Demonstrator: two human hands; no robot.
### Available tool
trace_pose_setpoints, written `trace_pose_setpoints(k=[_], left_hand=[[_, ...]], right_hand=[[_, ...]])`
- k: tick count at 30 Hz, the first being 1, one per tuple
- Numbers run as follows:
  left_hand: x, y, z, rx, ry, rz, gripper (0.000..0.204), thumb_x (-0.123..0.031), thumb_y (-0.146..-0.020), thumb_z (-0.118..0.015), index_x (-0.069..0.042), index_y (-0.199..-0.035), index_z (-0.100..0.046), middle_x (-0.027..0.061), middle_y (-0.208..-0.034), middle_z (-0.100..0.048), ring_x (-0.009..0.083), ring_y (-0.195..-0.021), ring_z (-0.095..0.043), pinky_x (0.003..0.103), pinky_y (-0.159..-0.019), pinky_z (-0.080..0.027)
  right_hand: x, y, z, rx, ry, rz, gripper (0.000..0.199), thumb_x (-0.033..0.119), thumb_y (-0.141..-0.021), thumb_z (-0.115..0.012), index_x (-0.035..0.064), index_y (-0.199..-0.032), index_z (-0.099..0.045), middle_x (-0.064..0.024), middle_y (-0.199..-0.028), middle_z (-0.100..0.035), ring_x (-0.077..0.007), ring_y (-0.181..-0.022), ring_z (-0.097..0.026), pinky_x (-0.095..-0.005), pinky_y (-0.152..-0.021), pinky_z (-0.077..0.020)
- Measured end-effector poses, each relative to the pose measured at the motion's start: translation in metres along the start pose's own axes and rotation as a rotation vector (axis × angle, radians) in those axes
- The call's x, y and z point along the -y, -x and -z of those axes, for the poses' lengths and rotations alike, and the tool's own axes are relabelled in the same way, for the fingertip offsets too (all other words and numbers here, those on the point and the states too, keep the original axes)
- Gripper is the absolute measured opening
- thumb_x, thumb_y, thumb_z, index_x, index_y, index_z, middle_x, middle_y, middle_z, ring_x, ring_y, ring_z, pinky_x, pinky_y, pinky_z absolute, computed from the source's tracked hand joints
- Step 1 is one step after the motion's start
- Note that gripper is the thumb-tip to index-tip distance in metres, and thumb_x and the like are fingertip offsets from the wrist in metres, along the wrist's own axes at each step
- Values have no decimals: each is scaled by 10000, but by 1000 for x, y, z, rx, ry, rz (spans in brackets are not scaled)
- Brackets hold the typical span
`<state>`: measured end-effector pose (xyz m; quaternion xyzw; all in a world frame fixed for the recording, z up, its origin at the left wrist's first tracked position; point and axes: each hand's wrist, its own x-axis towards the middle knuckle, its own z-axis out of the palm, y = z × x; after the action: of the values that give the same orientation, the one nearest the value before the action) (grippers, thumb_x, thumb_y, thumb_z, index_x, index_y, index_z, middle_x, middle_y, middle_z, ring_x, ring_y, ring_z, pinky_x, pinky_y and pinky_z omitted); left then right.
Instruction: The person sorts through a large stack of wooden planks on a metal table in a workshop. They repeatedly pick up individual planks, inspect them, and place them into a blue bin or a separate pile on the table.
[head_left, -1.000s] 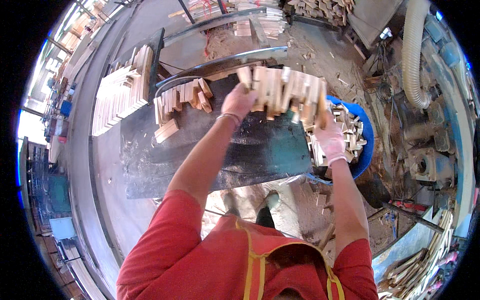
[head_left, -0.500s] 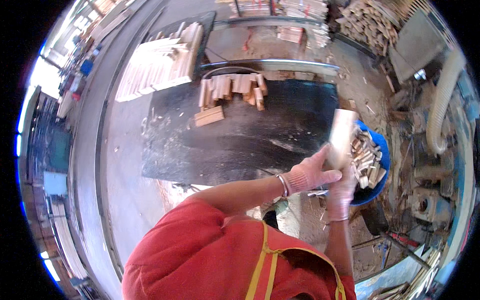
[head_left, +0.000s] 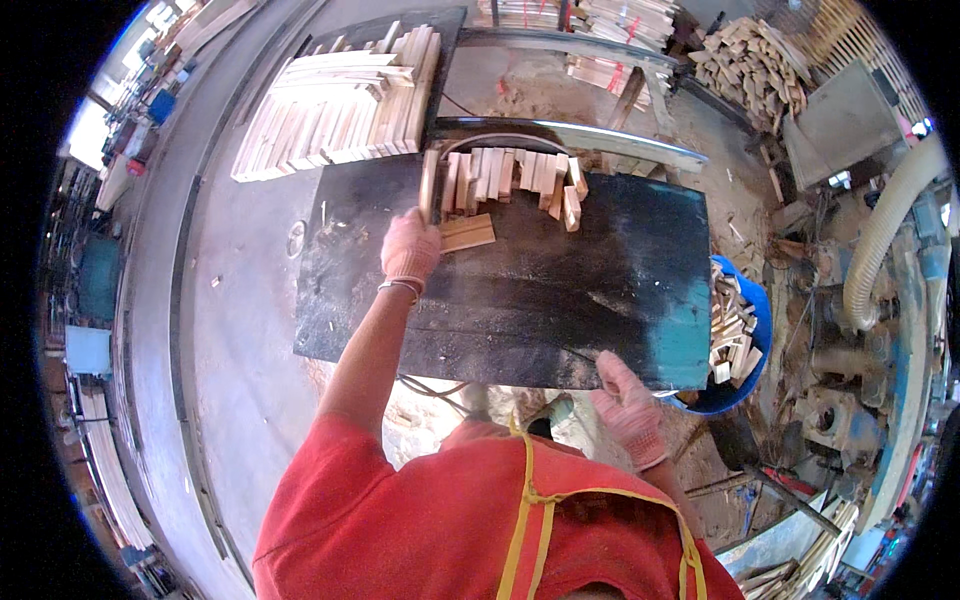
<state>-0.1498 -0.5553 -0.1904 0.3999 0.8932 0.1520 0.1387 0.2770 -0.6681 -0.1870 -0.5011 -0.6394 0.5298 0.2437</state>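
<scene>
My left hand (head_left: 410, 247), in a pale pink knit glove, is closed on a short wooden block (head_left: 429, 186) that stands on end at the left of a row of wooden blocks (head_left: 497, 177) on the dark worktable (head_left: 480, 320). Just beside that hand, a single wooden piece (head_left: 467, 232) lies flat in front of the row. My right hand (head_left: 628, 408), gloved alike, hovers by the table's near edge with nothing visible in it; its fingers are loosely bent and apart.
A blue bin (head_left: 766, 318) of wood offcuts stands at the table's right end. Long wooden strips (head_left: 340, 110) are stacked at the back left. A ribbed hose (head_left: 880, 240) and machinery (head_left: 850, 415) line the right side. More wood (head_left: 752, 70) is piled far right.
Both hands were together at the right near the bin with a wooden piece. My left hand has moved to the row's left end; my right has dropped back to the near edge.
</scene>
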Motion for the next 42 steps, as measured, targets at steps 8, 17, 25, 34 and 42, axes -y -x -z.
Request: trace_pose_setpoints(k=[8, 17, 25, 34, 42], left_hand=[[-131, 48, -44, 213, -106, -197, 375, -277, -953, -594, -80, -1270, -615, 207, -1279, -656, 418, -1155, -671, 516, -959, -559], [-361, 171, -175, 395, 64, -597, 397, -299, -973, -574, -30, -1264, -593, 270, -1268, -650, 452, -1133, -675, 525, -957, -562], [-464, 249, -227, 672, 61, -735, 350, -270, -958, -594, -1, -1143, -720, 260, -1067, -741, 399, -1060, -722, 475, -895, -584], [-442, 271, -181, 626, 272, -966, 611, -249, -892, -726, -11, -1422, -539, 233, -1325, -641, 317, -1181, -669, 387, -1043, -527], [-184, 259, -91, 451, 387, -992, 418, -92, -863, -719, -43, -1275, -671, 149, -1090, -705, 233, -899, -671, 366, -824, -557]], right_hand=[[-14, 46, 2, -3, 66, -152, 612, 206, -932, -704, 45, -1492, -520, -182, -1511, -554, -314, -1369, -562, -380, -1150, -444], [-48, 101, 39, -235, -71, -235, 626, 215, -892, -704, 43, -1469, -534, -247, -1461, -567, -371, -1373, -537, -426, -1171, -408], [-84, 154, 96, -405, -100, -357, 607, 187, -911, -723, 5, -1461, -541, -230, -1458, -584, -335, -1350, -575, -415, -1136, -452], [-147, 147, 116, -378, -228, -336, 618, 181, -927, -726, 6, -1481, -517, -203, -1419, -621, -288, -1304, -618, -396, -1084, -504], [-156, 154, 50, -56, -59, -410, 637, 204, -904, -707, -5, -1474, -513, -223, -1413, -627, -317, -1279, -639, -397, -1066, -511]])
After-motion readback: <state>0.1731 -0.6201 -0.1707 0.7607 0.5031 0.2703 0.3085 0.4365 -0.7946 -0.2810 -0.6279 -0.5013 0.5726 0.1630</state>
